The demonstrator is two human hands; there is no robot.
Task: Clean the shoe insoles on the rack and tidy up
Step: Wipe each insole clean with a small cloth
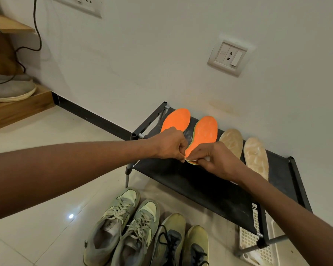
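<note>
A low black shoe rack [200, 185] stands against the wall. On its top lie two orange insoles and two beige insoles. The left orange insole [178, 118] is partly hidden behind my left hand [169, 144]. The right orange insole [205, 133] is powdered white, and both hands meet at its heel end. My left hand pinches the heel edge. My right hand [217, 160] grips the same heel together with something small and white that I cannot make out. The beige insoles [232, 141] [257, 157] lie to the right, dusted with white.
Two pairs of sneakers stand on the tiled floor in front of the rack: a pale green pair [123, 225] and a yellow pair [183, 244]. A white perforated basket [258, 244] sits under the rack's right end. A wooden step with a grey shoe [10, 89] is at left.
</note>
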